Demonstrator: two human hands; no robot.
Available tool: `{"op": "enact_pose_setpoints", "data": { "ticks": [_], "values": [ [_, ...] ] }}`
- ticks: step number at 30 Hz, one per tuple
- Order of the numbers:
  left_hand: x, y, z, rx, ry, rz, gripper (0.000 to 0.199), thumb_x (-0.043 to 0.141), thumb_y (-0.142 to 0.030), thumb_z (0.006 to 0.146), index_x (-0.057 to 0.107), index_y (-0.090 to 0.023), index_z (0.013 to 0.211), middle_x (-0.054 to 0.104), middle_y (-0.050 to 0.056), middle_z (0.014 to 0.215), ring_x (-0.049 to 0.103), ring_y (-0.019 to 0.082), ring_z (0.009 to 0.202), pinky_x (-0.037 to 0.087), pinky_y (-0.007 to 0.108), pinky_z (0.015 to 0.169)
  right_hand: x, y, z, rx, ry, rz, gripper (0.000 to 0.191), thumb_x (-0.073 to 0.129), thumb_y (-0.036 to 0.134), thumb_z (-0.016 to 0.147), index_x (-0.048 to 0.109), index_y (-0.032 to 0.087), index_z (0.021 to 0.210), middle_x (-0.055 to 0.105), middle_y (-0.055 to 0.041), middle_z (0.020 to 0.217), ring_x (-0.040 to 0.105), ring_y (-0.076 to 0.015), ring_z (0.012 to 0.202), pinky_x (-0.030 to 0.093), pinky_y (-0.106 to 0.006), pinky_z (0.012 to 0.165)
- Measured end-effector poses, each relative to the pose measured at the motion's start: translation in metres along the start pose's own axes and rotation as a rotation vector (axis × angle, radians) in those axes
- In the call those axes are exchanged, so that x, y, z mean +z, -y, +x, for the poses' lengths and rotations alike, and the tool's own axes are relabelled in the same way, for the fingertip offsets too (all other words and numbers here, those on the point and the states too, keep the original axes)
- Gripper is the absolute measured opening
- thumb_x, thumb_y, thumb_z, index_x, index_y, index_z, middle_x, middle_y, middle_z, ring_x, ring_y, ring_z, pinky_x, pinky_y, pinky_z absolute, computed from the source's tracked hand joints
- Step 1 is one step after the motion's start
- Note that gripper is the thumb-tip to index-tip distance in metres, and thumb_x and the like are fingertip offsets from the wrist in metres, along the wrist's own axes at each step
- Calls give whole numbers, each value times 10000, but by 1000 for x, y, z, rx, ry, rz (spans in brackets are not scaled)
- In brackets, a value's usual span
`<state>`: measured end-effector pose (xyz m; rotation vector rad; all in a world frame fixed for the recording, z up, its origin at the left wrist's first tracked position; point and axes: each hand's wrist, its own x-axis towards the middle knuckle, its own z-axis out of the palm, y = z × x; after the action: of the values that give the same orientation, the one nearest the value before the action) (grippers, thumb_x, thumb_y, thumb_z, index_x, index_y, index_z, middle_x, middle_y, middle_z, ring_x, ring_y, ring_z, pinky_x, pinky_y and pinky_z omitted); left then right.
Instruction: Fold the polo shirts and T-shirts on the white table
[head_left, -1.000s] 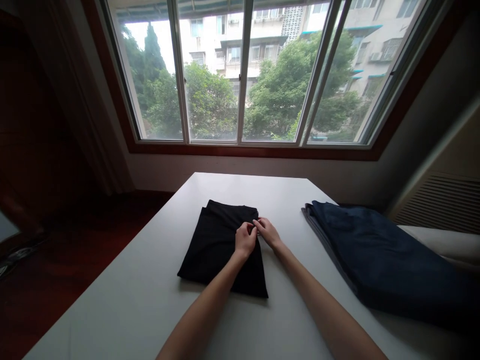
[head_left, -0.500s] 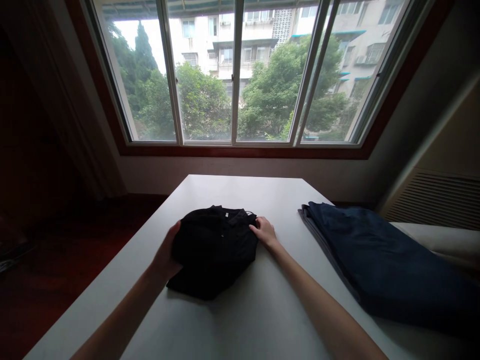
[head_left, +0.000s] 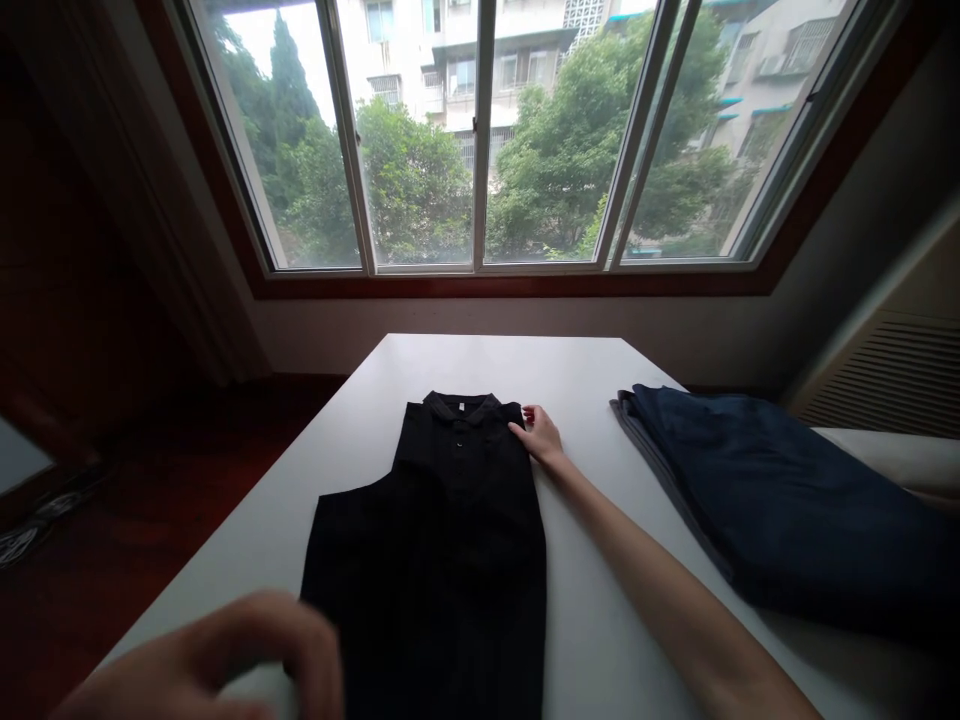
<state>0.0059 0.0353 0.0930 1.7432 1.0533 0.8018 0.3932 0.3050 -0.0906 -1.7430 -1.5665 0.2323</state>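
Plainly black, a collared shirt (head_left: 480, 540) with white neck label (head_left: 461, 407).

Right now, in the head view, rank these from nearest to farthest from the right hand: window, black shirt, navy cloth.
1. Black shirt: touching the right hand, mostly to its left.
2. Navy cloth: off to its right.
3. Window: ahead, beyond the table's far edge.

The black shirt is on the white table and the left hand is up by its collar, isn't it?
Not quite: the head view shows the right hand up by the collar. The black shirt is on the white table.
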Motion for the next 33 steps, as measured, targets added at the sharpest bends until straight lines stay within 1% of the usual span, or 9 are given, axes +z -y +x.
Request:
{"op": "enact_pose_setpoints", "data": {
  "ticks": [2,6,8,10,13,16,21,27,33],
  "values": [
    [-6,5,47,-45,230,96,326,566,-582,803,772,-341,880,757,13,919,679,250,920,529,387,819,-3,0,-8,1,11,48,512,615,379,767,485,169,1216,647,-70,992,623,-196,828,480,-311,766],
    [-3,37,152,15,241,375,498,495,-590,880,629,-226,1193,631,77,1246,581,263,1136,450,371,1001,-6,0,-23,-37,40,166,557,597,346,750,461,226,1277,613,-7,867,572,-159,638,464,-292,639],
    [7,61,192,-75,311,579,584,504,-597,863,563,-208,1294,556,107,1362,520,290,1239,389,391,1072,-7,-2,-27,-75,46,212,530,567,309,742,476,246,1261,596,5,873,542,-136,588,454,-283,612],
    [20,81,220,-204,403,746,691,527,-611,838,479,-207,1397,435,137,1487,385,347,1370,313,449,1125,-7,-4,-27,-98,46,249,465,523,276,738,512,239,1202,582,11,859,526,-125,562,450,-277,597],
    [33,98,242,-310,495,876,873,541,-675,799,321,-218,1509,198,170,1600,134,427,1459,233,552,1137,-5,-9,-18,-110,49,262,321,474,240,731,581,224,1033,574,18,787,528,-127,565,448,-271,600],
    [34,102,256,-308,536,906,941,520,-691,799,237,-187,1542,68,195,1611,63,425,1465,206,560,1143,-3,-17,-2,-95,47,249,241,483,227,722,615,222,925,590,11,759,541,-138,592,443,-270,609],
    [38,109,291,-284,520,904,960,499,-658,811,184,-124,1545,-5,210,1599,17,385,1477,137,588,1153,1,-38,36,-19,31,227,190,521,225,739,649,204,878,639,-13,790,555,-138,606,449,-271,634],
    [60,131,354,-330,496,834,1125,594,-649,724,89,-78,1552,-129,197,1580,-125,378,1461,24,599,1165,7,-65,92,107,-20,200,202,593,215,723,692,203,899,694,-31,856,592,-143,685,453,-246,647],
    [67,145,401,-308,445,753,1130,594,-662,695,120,-106,1557,-63,159,1603,-108,412,1461,16,621,1164,10,-81,131,211,-130,187,194,612,228,710,703,205,880,710,-42,875,615,-163,726,470,-269,685]
  ]
}}
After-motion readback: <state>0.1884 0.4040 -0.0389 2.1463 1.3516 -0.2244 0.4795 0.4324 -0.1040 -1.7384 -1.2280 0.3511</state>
